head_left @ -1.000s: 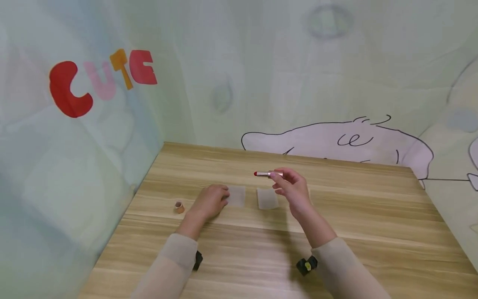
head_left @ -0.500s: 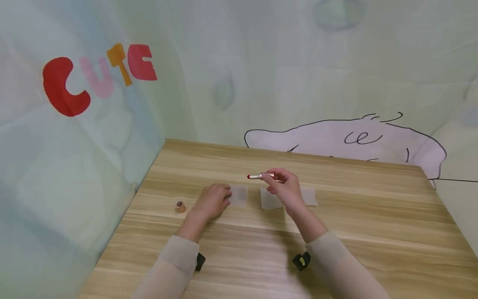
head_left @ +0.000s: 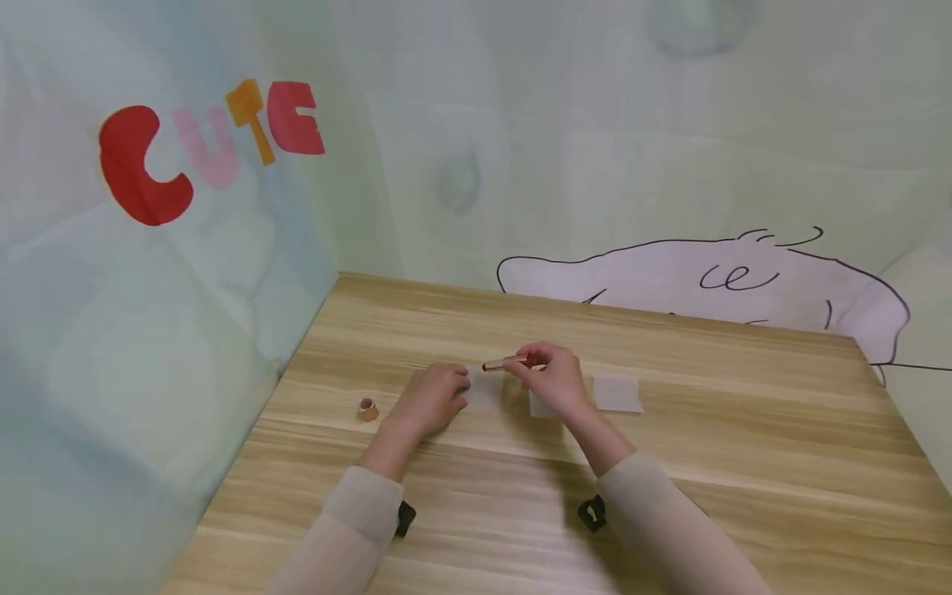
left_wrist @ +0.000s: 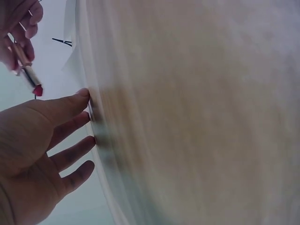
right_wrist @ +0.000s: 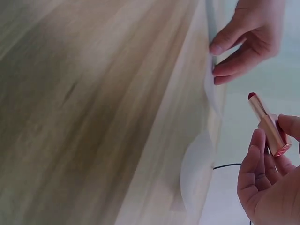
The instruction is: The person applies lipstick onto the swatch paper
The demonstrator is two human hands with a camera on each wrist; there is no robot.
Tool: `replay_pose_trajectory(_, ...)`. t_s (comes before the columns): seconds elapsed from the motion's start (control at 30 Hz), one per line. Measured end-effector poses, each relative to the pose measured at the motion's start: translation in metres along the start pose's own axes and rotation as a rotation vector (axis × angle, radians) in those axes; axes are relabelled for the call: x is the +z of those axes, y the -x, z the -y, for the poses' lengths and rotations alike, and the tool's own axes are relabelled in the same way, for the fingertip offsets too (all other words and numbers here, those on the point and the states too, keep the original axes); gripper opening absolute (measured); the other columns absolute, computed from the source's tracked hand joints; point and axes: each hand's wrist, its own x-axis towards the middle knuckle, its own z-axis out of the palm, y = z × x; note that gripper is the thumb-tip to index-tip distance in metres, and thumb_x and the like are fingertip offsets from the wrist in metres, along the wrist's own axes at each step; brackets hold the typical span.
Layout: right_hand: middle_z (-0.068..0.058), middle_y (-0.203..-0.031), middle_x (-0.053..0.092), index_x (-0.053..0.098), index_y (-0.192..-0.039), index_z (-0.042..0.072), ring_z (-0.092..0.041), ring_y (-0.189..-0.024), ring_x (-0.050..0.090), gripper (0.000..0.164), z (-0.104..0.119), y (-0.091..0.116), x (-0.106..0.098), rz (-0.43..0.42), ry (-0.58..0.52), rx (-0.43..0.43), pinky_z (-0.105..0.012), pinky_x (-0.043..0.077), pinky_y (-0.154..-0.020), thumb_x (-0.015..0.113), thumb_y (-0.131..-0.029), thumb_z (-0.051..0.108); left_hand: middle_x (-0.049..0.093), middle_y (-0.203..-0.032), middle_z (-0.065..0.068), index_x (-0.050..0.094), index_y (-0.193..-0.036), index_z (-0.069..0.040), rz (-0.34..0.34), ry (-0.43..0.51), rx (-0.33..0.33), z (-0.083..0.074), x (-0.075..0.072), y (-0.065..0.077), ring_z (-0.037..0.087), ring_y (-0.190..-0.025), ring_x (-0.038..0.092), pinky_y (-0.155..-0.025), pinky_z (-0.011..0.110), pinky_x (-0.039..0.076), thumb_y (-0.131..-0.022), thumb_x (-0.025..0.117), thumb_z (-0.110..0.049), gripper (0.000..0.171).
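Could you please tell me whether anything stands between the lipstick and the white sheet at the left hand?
Nothing visible stands between the lipstick, held in the right hand, and that white sheet; the left hand rests at its left edge.

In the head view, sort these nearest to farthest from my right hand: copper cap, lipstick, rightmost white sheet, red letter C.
1. Lipstick, held in the right hand.
2. Rightmost white sheet, to the hand's right.
3. Copper cap, well to the left.
4. Red letter C, on the left wall.

Wood-grain worktop (head_left: 461, 504) w/ copper cap (head_left: 368, 410) on L; to its R, 3 sm. pale sheets (head_left: 617, 394) in a row, mid one partly hidden.
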Motion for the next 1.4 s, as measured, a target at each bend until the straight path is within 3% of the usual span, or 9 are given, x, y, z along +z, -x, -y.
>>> replay_pose_trajectory(0.17, -0.001, -0.077, 0.07, 0.074, -0.086, 0.008, -0.019, -0.071, 0.061, 0.018, -0.004, -0.003, 0.007, -0.013, 0.124, -0.101, -0.024, 0.046, -0.057, 0.085, -0.084, 0.022, 0.066, -0.13, 0.015, 0.074, -0.112, -0.002, 0.003, -0.004, -0.003, 0.001, 0.0, 0.0, 0.035, -0.12, 0.061, -0.103, 0.052, 0.046, -0.09, 0.077, -0.011, 0.025)
replay_pose_trajectory(0.43, 0.0, -0.083, 0.071, 0.075, -0.095, 0.007, -0.01, -0.06, 0.061, 0.024, -0.005, -0.005, 0.015, 0.038, 0.284, -0.161, -0.025, 0.046, -0.053, 0.084, -0.085, 0.027, 0.064, -0.134, 0.012, 0.074, -0.115, -0.004, 0.033, -0.009, -0.022, 0.0, -0.002, -0.001, 0.034, -0.123, 0.059, -0.104, 0.053, 0.045, -0.091, 0.076, -0.014, 0.027)
replay_pose_trajectory(1.1, 0.0, -0.082, 0.072, 0.075, -0.092, 0.009, -0.012, -0.06, 0.055, 0.019, -0.004, -0.008, 0.025, 0.047, 0.364, -0.199, -0.027, 0.041, -0.052, 0.083, -0.086, 0.025, 0.065, -0.133, 0.012, 0.074, -0.115, -0.003, 0.026, 0.027, -0.026, 0.003, -0.001, 0.001, 0.034, -0.124, 0.059, -0.105, 0.053, 0.045, -0.09, 0.077, -0.014, 0.027)
replay_pose_trajectory(1.4, 0.001, -0.08, 0.069, 0.075, -0.092, 0.008, -0.011, -0.056, 0.046, 0.021, -0.005, -0.008, 0.024, 0.058, 0.393, -0.204, -0.025, 0.034, -0.048, 0.083, -0.087, 0.027, 0.066, -0.132, 0.013, 0.075, -0.114, -0.002, 0.008, 0.022, -0.009, 0.004, 0.0, -0.001, 0.034, -0.122, 0.06, -0.104, 0.053, 0.045, -0.09, 0.077, -0.013, 0.027)
